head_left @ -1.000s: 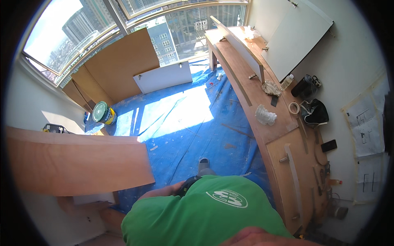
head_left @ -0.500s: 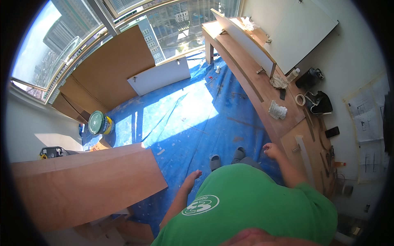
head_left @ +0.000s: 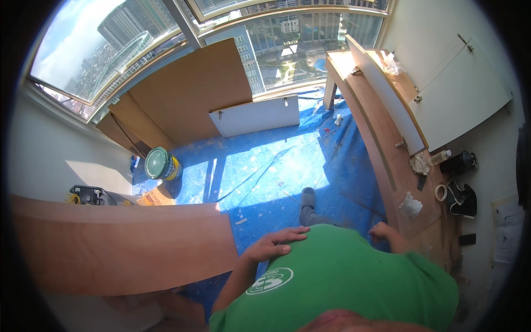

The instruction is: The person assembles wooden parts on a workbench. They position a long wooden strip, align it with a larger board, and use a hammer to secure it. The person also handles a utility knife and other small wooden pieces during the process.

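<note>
My left hand (head_left: 276,243) is open, its fingers stretched out over the front of my green shirt (head_left: 343,276). It holds nothing; whether the fingertips touch the cloth I cannot tell. By my right side hangs my right hand (head_left: 380,232), loosely curled, with nothing visible in it. The long wooden workbench (head_left: 381,160) is to its right. Left of my left hand lies a large reddish plywood panel or box (head_left: 121,243). One grey slipper (head_left: 308,197) shows on the blue sheet ahead of me.
Blue plastic sheeting (head_left: 260,182) covers the floor. A green-lidded bucket (head_left: 157,164), a white door panel (head_left: 257,117) and brown boards (head_left: 193,88) stand near the window. The bench carries an upright white panel (head_left: 387,94), a black bottle (head_left: 459,162) and a tape roll (head_left: 441,192).
My left hand has risen to the front of my shirt, fingers spread. My right hand has lowered beside me. The view has shifted, and one foot is now farther forward.
</note>
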Tool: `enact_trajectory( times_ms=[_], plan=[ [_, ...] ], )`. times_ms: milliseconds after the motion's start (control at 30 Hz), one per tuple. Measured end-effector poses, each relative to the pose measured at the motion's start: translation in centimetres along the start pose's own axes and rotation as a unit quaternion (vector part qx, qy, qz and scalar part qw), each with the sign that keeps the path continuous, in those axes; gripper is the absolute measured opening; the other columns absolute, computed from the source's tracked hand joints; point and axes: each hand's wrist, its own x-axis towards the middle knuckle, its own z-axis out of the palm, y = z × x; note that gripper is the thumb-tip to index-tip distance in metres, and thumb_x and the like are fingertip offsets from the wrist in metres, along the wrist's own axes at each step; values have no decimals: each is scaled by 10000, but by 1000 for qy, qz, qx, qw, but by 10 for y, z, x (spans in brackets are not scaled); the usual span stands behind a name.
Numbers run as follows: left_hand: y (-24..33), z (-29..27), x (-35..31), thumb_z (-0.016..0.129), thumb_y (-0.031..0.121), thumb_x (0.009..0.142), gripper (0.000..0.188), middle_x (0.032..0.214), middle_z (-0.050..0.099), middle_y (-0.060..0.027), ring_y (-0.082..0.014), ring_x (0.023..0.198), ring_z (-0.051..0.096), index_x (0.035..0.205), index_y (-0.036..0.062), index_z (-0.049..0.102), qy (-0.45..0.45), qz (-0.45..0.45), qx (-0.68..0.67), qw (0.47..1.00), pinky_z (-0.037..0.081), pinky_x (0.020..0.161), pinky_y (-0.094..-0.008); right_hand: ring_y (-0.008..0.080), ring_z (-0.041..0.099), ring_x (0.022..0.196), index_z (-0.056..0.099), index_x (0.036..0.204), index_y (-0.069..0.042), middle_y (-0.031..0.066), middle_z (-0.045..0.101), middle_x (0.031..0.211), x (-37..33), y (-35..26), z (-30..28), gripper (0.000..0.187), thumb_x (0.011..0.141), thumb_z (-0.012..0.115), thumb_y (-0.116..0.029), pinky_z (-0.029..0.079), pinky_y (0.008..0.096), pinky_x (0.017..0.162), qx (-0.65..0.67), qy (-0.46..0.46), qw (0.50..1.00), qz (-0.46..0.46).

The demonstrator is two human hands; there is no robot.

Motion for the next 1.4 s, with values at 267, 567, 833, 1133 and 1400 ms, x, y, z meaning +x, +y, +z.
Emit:
enact_trajectory(
  times_ms=[267, 567, 833, 1133, 1400],
  plan=[
    [-13, -156, 81, 675, 343, 968, 346, 1212, 715, -131, -225, 1101, 664, 1181, 75, 727, 282, -206, 277, 895, 512, 915, -357, 203, 669, 692, 706, 1024, -37, 76, 698, 817, 83, -61, -128, 210, 864, 745, -168, 547, 368, 625, 251, 57, 945, 203],
    [11, -315, 177, 673, 259, 993, 312, 1075, 724, -64, -129, 1002, 650, 1201, 28, 697, 334, -125, 188, 915, 509, 908, -303, 130, 635, 732, 668, 1091, -44, 33, 676, 854, 184, -201, -324, 216, 915, 653, -168, 510, 295, 616, 419, 303, 855, 45],
    [175, -552, 326, 717, 270, 961, 340, 1083, 738, -90, -153, 1003, 682, 1191, 21, 697, 309, -45, 319, 895, 533, 902, -302, 140, 623, 655, 691, 1031, -39, 41, 668, 773, 208, -297, -258, 189, 908, 691, -183, 514, 318, 584, 404, 231, 853, 237],
    [315, -849, 492, 748, 368, 848, 421, 1117, 701, -76, -278, 1090, 627, 1174, 106, 707, 483, 76, 569, 661, 509, 983, -408, 136, 622, 667, 677, 986, -36, 55, 674, 804, 203, -373, -253, 132, 940, 652, -156, 485, 307, 559, 527, 264, 763, 267],
    [345, -900, 555, 719, 408, 868, 512, 1322, 548, -29, -270, 1304, 450, 1333, 217, 619, 410, -6, 733, 542, 360, 1104, -460, 134, 617, 684, 673, 996, -88, 18, 661, 818, 194, -433, -277, 109, 943, 643, -178, 481, 298, 570, 529, 331, 722, 298]
  ],
)
